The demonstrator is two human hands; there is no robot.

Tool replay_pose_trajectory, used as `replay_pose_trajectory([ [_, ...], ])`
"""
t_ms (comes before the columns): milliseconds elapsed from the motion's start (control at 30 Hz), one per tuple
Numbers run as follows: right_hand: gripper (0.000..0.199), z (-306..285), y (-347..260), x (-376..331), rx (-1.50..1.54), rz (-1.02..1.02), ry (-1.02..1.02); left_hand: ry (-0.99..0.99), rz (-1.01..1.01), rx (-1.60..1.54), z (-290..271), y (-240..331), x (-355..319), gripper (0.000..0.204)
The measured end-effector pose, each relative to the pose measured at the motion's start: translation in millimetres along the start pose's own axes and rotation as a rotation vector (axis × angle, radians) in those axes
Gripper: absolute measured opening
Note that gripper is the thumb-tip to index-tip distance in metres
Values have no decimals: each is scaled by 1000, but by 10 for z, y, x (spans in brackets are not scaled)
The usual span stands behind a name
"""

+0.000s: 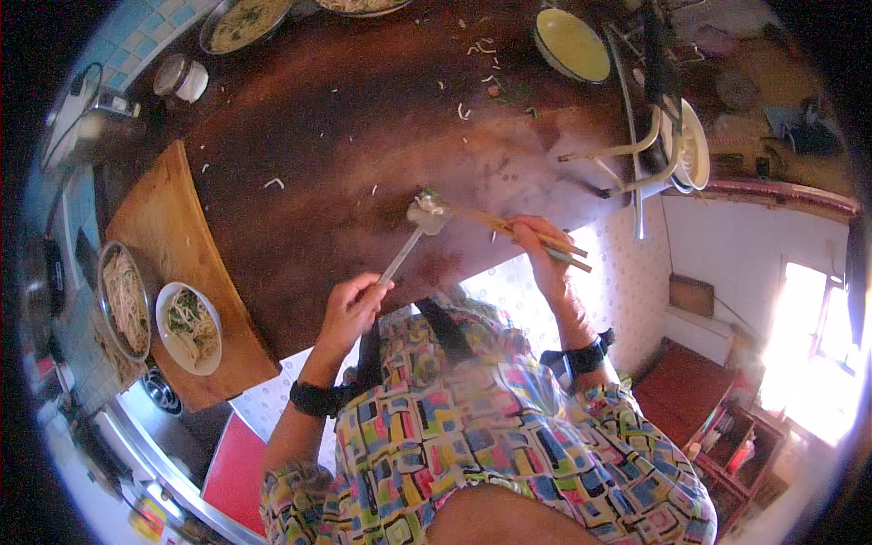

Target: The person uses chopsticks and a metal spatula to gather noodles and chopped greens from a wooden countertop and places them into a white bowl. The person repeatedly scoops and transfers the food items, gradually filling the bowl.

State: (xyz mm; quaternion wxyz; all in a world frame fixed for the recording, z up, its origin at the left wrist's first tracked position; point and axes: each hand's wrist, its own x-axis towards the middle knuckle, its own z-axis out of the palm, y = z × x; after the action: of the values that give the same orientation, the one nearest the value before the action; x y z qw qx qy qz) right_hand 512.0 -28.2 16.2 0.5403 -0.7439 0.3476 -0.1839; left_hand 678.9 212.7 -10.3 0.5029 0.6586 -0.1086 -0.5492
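My left hand (352, 309) is closed around the handle of a spoon (400, 258). Its bowl, over the dark wooden table (300, 236), carries a small whitish lump of food (428, 205) with a bit of green. In my right hand (548, 263) is a pair of chopsticks (495, 222), gripped near their thick ends. The chopstick tips point left and reach the food at the spoon's edge; whether they pinch it I cannot tell. Both hands are above the near edge of the table.
At the left, an oval dish of noodles (125, 295) and a white bowl (214, 350) of noodles with greens are on a cutting board (186, 218). A jar (186, 80) and more food bowls stand farther back. A yellow-lined bowl (574, 47) is far right, near a metal frame (627, 154).
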Motion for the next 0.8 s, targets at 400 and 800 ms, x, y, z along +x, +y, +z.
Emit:
replay_pose_trajectory([
  [400, 18, -219, -148, 623, 24, -62, 228, 16, 61, -76, 57, 409, 323, 18],
  [800, 22, -189, 280, 710, -34, -30, 126, 162, -61, -6, -32, 301, -17, 18],
])
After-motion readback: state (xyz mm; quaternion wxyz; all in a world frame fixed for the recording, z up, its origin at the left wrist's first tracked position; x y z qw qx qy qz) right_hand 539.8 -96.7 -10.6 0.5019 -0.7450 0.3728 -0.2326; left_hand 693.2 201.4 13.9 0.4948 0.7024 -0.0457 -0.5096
